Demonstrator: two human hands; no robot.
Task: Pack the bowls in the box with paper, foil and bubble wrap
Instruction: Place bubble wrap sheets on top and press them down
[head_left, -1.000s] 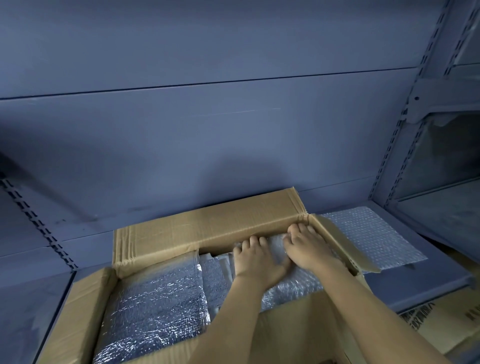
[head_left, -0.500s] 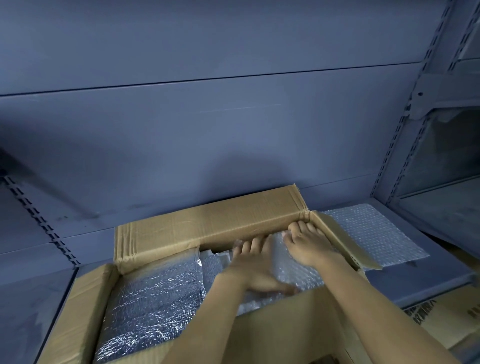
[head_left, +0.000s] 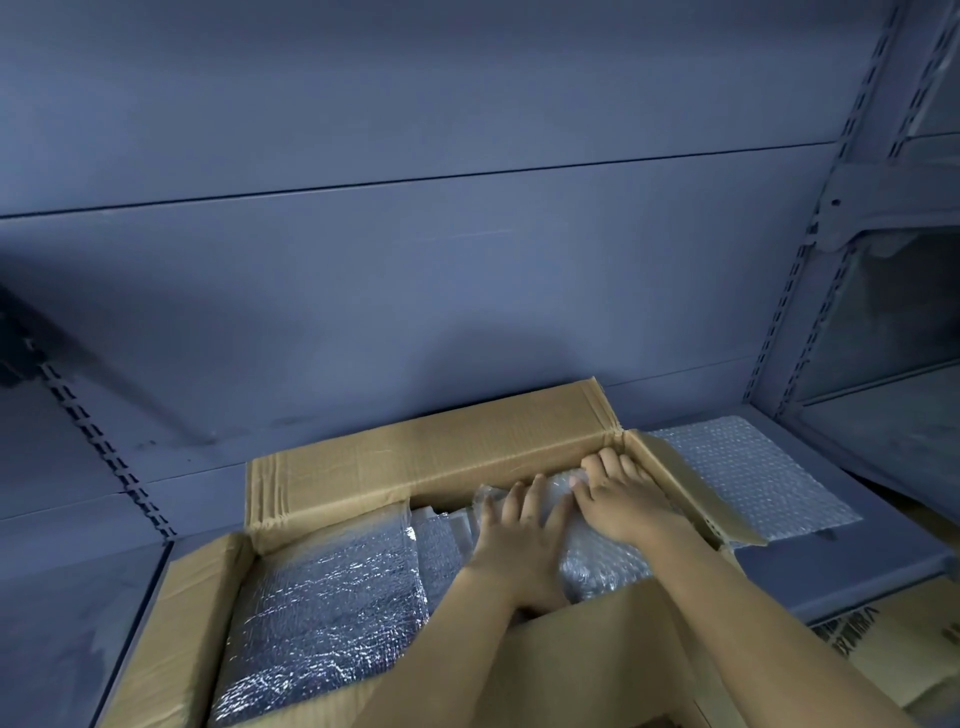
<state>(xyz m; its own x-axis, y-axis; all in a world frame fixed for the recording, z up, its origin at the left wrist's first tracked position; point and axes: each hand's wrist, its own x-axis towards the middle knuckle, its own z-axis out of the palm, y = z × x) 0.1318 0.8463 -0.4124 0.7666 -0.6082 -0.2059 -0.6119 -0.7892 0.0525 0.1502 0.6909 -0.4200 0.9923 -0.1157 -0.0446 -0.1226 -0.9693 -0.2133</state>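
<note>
Fingers (head_left: 530, 493) flat on bubble wrap (head_left: 602, 564), cardboard box (head_left: 441, 452)

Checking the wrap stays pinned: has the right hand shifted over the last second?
No. The right hand still presses the bubble wrap in the far right corner of the box.

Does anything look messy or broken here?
Nothing looks broken. One loose bubble wrap sheet lies outside the box, on the shelf, partly under its right flap, not packed in yet.
</note>
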